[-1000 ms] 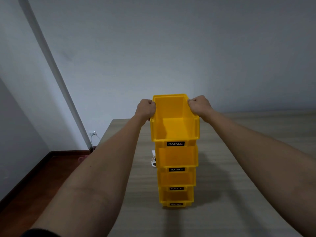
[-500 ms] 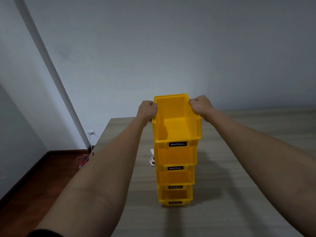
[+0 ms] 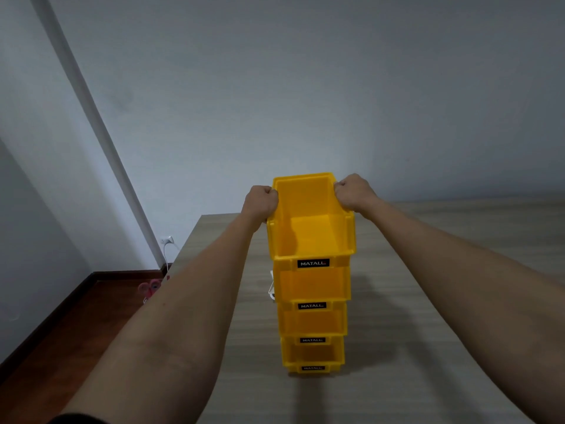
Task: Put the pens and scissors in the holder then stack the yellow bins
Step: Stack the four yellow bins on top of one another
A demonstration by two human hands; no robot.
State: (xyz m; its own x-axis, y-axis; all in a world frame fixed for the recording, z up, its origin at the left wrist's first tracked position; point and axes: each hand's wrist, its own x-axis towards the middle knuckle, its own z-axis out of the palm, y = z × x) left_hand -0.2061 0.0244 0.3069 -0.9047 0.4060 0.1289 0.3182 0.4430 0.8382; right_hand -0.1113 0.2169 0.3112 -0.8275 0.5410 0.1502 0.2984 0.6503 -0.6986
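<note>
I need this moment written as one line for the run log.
step: stacking | left hand: gripping top yellow plastic bin | right hand: gripping same bin | stack: four bins on wooden table

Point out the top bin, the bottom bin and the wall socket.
top bin [image 3: 312,237]: head view, inner floor.
bottom bin [image 3: 313,356]: head view, inside of the front opening.
wall socket [image 3: 167,240]: head view, faceplate.
</note>
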